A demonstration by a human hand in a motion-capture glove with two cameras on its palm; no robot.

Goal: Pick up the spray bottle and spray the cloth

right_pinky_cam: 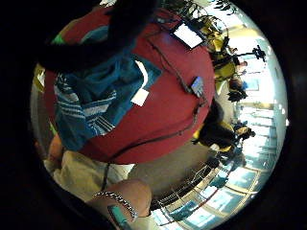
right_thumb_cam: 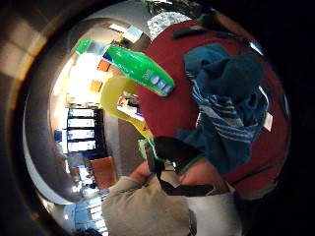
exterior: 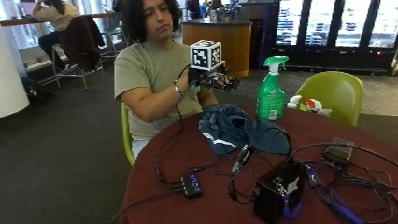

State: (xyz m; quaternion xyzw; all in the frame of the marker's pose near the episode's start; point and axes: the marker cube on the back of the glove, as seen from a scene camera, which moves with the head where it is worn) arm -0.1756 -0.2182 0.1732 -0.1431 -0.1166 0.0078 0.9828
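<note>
The black-gloved right hand (exterior: 211,79) hovers raised, fingers loosely spread, gripping nothing. The green plastic spray bottle (exterior: 271,95) stands upright just behind the crumpled blue striped cloth (exterior: 239,128). Best approach: wrap its neck, 1 finger on the trigger.

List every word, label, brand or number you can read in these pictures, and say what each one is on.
No text can be read.
Spray bottle: its label shows in the thumb side palm view, print too blurred to read.
Cloth: white tags, nothing legible on them.
Black box on the table: no readable marking.
</note>
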